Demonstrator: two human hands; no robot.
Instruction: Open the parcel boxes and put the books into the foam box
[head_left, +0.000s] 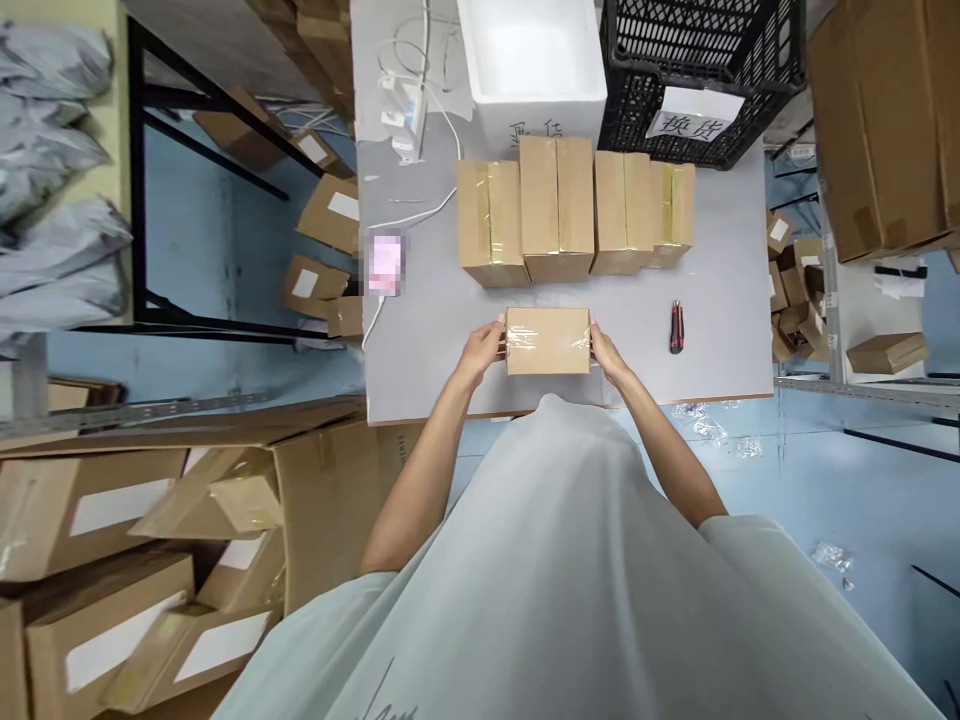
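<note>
Holding the oblong brown cardboard box [547, 341]: it sits between the two hands, close in front of the person's body, with clear tape shining across its top; whether its underside touches the table cannot be told.
Long axis of the box: running left to right, roughly parallel to the table's near edge, so its short ends face the hands.
Left hand [482, 352]: closed against the left short end, some fingertips hidden.
Right hand [606, 350]: closed against the right short end, fingers partly hidden; neither hand is clearly nearer, the box being held evenly between them.
Row beyond: four taped brown cardboard boxes [557, 210] stand side by side, just past the box and apart from it.
Knife: a red-and-black utility knife [676, 327] lies to the right of the right hand, on the flat grey tabletop [630, 325].
Far edge: a white rectangular tub [538, 118] beside a black plastic mesh crate [701, 60].
</note>
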